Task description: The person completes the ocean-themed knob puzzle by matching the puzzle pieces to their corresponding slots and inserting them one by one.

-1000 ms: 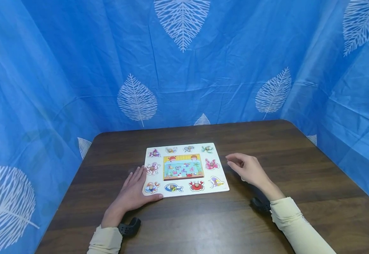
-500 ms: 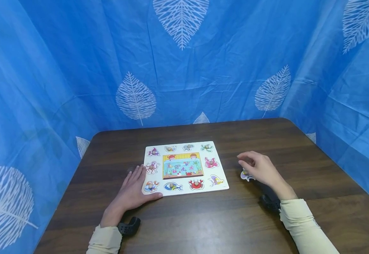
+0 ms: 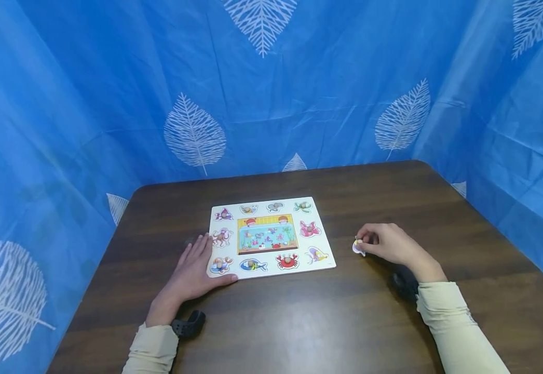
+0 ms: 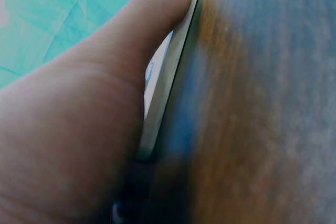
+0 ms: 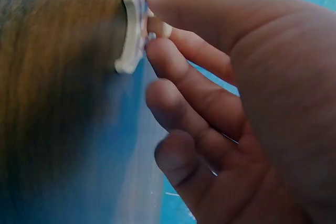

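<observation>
A white wooden knob puzzle board (image 3: 271,272) with sea-animal shapes round an aquarium picture lies on the table. My left hand (image 3: 194,270) rests with straight fingers on its left edge; its thumb (image 4: 157,11) lies along the near edge. To the right of the board, my right hand (image 3: 395,249) pinches a small white, yellow and purple puzzle piece (image 3: 358,248) by its wooden knob (image 5: 157,27). That piece (image 5: 130,32) stays close to the tabletop, partly covered by thumb and fingers; whether it touches the wood I cannot tell.
The dark wooden table (image 3: 295,322) carries the board left of its middle. A blue curtain (image 3: 327,104) with white leaf prints surrounds its back and sides. On the board, a yellow fish picture (image 3: 316,254) at lower right shows no knob.
My right hand has moved right, away from the board, and its fingers have come round the puzzle piece's knob. My left hand stays on the board. The head view has tilted slightly down.
</observation>
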A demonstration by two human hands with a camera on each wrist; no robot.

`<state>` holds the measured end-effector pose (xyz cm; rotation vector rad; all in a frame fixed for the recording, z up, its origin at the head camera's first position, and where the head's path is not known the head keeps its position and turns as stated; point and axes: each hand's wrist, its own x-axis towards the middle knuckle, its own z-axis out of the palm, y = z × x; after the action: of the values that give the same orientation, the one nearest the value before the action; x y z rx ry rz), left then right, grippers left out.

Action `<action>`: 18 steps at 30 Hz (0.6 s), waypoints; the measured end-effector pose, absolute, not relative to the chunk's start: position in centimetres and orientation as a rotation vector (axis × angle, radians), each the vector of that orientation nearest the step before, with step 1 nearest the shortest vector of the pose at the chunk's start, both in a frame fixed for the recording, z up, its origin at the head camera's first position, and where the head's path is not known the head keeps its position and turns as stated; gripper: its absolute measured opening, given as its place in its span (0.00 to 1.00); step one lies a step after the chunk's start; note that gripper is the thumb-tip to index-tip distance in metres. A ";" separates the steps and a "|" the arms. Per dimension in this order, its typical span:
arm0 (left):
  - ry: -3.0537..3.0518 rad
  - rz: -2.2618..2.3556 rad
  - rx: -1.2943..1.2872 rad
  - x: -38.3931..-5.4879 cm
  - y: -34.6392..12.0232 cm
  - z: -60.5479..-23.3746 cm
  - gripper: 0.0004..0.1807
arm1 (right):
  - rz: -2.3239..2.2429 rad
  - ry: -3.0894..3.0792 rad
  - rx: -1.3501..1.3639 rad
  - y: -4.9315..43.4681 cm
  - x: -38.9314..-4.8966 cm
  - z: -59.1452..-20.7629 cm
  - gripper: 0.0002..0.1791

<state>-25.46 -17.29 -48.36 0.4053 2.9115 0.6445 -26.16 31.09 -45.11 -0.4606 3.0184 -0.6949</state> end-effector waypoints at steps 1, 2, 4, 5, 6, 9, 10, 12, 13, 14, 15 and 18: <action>2.913 0.645 0.403 -25.5 -17.3 -48.3 0.71 | -0.693 3.010 -0.474 31.1 -26.2 -44.9 0.08; 2.915 0.643 0.402 -25.5 -17.3 -48.2 0.71 | -0.693 3.003 -0.488 31.1 -26.3 -44.8 0.08; 2.916 0.645 0.401 -25.5 -17.4 -48.2 0.71 | -0.695 2.983 -0.511 31.1 -26.3 -44.6 0.07; 2.916 0.645 0.401 -25.5 -17.4 -48.2 0.71 | -0.699 2.973 -0.525 31.2 -26.3 -44.5 0.07; 2.916 0.644 0.401 -25.5 -17.4 -48.2 0.71 | -0.702 2.960 -0.537 31.2 -26.4 -44.5 0.07; 2.916 0.640 0.396 -25.5 -17.4 -48.2 0.72 | -0.710 2.932 -0.563 31.2 -26.3 -44.5 0.08; 2.915 0.643 0.396 -25.5 -17.4 -48.2 0.71 | -0.712 2.930 -0.568 31.2 -26.3 -44.5 0.08; 2.912 0.648 0.397 -25.5 -17.4 -48.2 0.71 | -0.713 2.933 -0.579 31.3 -26.3 -44.7 0.07; 2.909 0.649 0.396 -25.5 -17.4 -48.2 0.71 | -0.714 2.939 -0.591 31.3 -26.3 -44.7 0.06; 2.907 0.653 0.396 -25.5 -17.4 -48.2 0.71 | -0.715 2.945 -0.600 31.2 -26.3 -44.8 0.06; 2.906 0.653 0.395 -25.4 -17.4 -48.2 0.71 | -0.718 2.954 -0.613 31.2 -26.3 -44.9 0.05; 2.897 0.659 0.387 -25.3 -17.3 -48.2 0.72 | -0.729 2.983 -0.631 31.0 -26.2 -45.1 0.03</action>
<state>-25.35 -17.26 -48.21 0.3869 2.8974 0.6589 -26.25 30.97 -45.09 -0.6305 2.9832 -0.7286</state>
